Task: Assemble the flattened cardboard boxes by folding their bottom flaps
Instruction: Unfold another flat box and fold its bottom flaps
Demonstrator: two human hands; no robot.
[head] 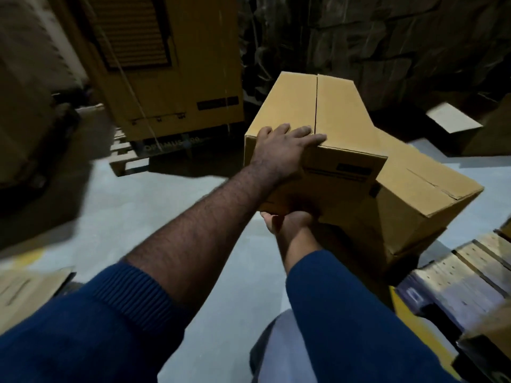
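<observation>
Grey floor [138, 205] lay below. The left hand [287, 150] pressed flat, fingers spread, atop the box [345, 106]; the right hand [290, 221] supported its underside, fingers hidden.

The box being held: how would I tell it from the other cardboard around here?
Start at the yellow machine at the back left. Just right of it, mid-frame, sits the held box, its flaps meeting in a centre seam. Unlike the second box lower right, it has the left hand flat on top and the right hand underneath.

Open over bare floor [166, 222] at left; blocked at right by cardboard box [431, 205] and pallet [464, 275]; yellow cabinet [171, 78] ahead.
</observation>
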